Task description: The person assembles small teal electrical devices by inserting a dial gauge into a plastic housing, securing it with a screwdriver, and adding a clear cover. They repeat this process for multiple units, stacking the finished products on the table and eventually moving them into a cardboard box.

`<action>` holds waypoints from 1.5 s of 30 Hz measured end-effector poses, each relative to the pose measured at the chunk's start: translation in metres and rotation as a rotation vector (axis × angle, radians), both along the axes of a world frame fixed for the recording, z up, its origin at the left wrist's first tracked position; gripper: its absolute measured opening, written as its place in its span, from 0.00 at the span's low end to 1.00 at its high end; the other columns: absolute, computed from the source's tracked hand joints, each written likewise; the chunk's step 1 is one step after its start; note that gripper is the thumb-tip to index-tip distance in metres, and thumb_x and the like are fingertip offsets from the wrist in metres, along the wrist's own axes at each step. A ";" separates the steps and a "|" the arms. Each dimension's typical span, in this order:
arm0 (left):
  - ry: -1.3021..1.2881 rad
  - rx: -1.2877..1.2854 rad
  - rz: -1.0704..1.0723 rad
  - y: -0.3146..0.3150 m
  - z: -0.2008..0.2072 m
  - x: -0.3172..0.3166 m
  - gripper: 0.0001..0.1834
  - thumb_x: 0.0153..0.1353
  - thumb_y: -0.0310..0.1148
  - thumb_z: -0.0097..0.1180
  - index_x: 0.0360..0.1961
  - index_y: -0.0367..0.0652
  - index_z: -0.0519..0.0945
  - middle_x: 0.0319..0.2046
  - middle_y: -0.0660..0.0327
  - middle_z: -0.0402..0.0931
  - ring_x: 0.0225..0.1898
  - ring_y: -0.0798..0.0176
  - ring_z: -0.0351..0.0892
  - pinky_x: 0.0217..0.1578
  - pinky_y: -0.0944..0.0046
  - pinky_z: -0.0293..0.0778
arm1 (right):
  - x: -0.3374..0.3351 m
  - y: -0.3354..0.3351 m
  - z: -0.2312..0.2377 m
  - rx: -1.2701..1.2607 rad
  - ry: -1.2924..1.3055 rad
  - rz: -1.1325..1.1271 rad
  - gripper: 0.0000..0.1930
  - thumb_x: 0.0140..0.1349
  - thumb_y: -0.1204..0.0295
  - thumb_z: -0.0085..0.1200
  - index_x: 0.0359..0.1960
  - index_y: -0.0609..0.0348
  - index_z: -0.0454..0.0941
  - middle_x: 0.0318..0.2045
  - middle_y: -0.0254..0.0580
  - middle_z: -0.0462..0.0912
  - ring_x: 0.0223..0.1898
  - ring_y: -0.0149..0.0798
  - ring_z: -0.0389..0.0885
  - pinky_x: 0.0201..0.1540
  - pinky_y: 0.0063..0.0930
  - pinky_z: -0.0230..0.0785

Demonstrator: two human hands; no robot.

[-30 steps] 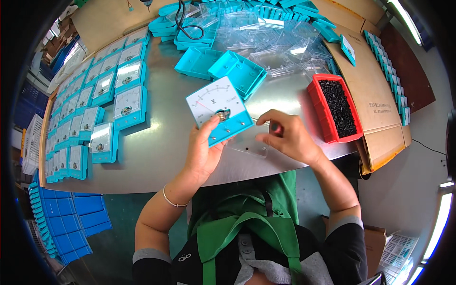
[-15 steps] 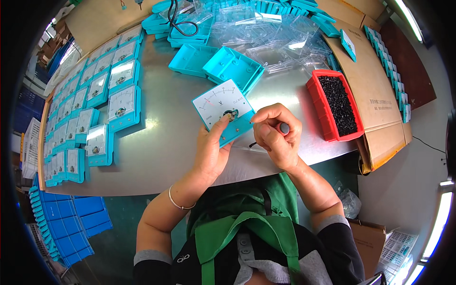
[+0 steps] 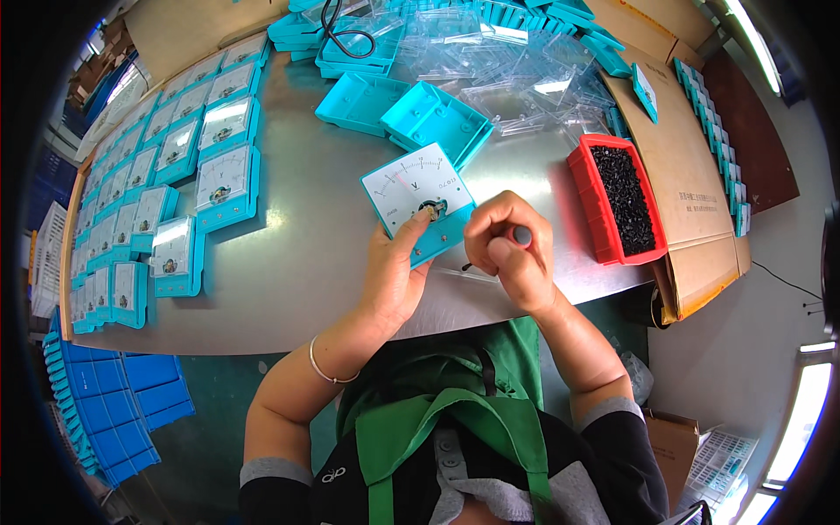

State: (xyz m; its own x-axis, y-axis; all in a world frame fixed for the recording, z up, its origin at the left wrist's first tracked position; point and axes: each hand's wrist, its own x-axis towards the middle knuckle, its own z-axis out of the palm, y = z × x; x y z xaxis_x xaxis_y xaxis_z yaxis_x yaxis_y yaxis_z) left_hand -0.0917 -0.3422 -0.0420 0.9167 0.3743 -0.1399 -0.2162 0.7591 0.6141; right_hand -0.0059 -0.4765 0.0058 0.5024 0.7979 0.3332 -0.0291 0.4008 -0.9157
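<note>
Your left grip (image 3: 392, 273) clasps the teal-and-white meter (image 3: 413, 194), thumb over its face. Your right grip (image 3: 514, 258), just right of the meter, is clenched around a slim-shafted tool (image 3: 522, 234). Farther right of it, a red bin (image 3: 596, 206) holds black pieces (image 3: 625, 192).

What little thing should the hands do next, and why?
Perhaps the right hand should swing its screwdriver-like tool over the voltmeter: the left hand holds the voltmeter dial-up, while the tool's dark tip points off beside it.
</note>
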 end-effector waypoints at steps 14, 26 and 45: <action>0.020 -0.017 0.011 0.000 -0.001 0.001 0.13 0.62 0.30 0.53 0.48 0.40 0.72 0.42 0.61 0.76 0.43 0.67 0.77 0.45 0.65 0.74 | -0.026 0.017 -0.010 0.130 -0.102 -0.463 0.07 0.67 0.72 0.48 0.37 0.64 0.69 0.21 0.33 0.70 0.20 0.23 0.65 0.21 0.18 0.57; 0.011 0.011 0.012 -0.003 -0.002 0.002 0.14 0.62 0.31 0.53 0.48 0.39 0.72 0.42 0.61 0.76 0.41 0.66 0.78 0.44 0.65 0.75 | -0.017 0.011 -0.024 0.108 -0.151 -0.352 0.04 0.64 0.75 0.50 0.34 0.64 0.70 0.23 0.33 0.71 0.19 0.21 0.64 0.22 0.18 0.58; 0.179 0.346 -0.006 0.046 0.015 -0.061 0.22 0.57 0.27 0.56 0.52 0.34 0.66 0.43 0.51 0.76 0.38 0.57 0.81 0.32 0.57 0.82 | 0.014 -0.057 0.005 -0.633 -0.531 -0.250 0.28 0.43 0.65 0.67 0.49 0.57 0.78 0.46 0.45 0.72 0.31 0.29 0.69 0.33 0.23 0.68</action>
